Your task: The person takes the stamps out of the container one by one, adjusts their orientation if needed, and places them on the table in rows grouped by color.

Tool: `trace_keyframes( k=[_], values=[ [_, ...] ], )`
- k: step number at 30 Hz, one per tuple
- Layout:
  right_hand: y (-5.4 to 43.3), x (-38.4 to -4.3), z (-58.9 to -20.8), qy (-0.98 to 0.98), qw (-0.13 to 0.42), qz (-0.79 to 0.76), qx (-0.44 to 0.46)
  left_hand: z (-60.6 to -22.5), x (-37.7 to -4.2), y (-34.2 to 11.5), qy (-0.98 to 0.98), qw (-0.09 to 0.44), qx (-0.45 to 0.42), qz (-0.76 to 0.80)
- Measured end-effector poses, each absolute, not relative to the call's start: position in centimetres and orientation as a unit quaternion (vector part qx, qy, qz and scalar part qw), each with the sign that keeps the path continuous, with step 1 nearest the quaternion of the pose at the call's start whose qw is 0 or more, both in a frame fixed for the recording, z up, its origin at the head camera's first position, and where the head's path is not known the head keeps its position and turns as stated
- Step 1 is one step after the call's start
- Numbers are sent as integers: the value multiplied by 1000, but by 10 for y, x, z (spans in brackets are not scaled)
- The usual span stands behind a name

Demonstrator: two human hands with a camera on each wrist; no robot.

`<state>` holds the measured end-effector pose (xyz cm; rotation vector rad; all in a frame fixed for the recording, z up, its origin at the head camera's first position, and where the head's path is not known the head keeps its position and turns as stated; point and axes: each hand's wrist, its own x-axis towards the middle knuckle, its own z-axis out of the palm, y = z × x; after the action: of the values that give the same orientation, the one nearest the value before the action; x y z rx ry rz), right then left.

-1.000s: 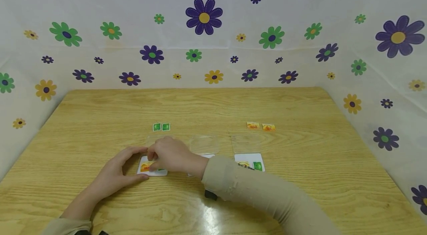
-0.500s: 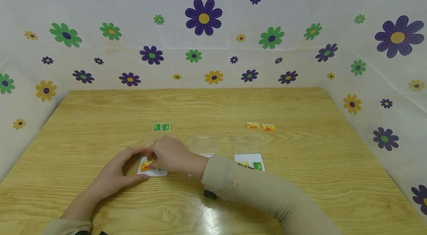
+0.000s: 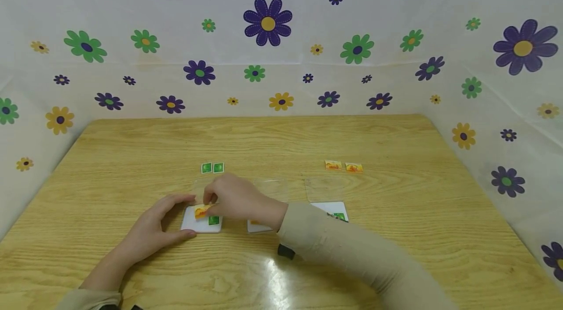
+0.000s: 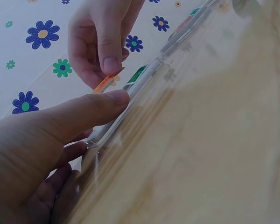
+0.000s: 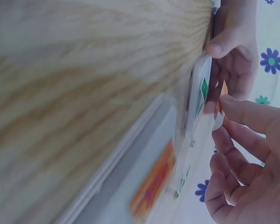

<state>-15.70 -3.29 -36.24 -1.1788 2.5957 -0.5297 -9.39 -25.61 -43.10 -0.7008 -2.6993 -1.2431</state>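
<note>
We see the right hand (image 3: 242,197) pinching one orange sticker (image 3: 202,211) between the thumb and forefinger. In the right wrist view this sticker is tilted in the air, a little above the left box (image 3: 191,225), and its pale underside is showing. The left hand (image 3: 151,224) holds this same box between its thumb, at the near edge, and its fingers, at the far corner. Inside the box, on the right part, we find a green sticker (image 3: 213,220).

To the right there is the middle box (image 3: 258,228), with an orange piece (image 5: 154,182) on it; the right forearm covers much of this box. Farther right is the right box (image 3: 327,207), with a green piece (image 3: 339,216), partly hidden by the sleeve (image 3: 352,241). Behind, on the wooden table (image 3: 281,141), we notice two green squares (image 3: 206,168) on the left and two orange strips (image 3: 333,165) on the right. A flowered cloth (image 3: 167,7) stands around.
</note>
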Motion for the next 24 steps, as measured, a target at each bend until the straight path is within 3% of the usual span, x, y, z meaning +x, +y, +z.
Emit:
trace_keyframes(
  k=[24],
  values=[
    [46,-182,-359,900,126,-268,-321,-433,-96,-258,-887,51,-230,-398]
  ],
)
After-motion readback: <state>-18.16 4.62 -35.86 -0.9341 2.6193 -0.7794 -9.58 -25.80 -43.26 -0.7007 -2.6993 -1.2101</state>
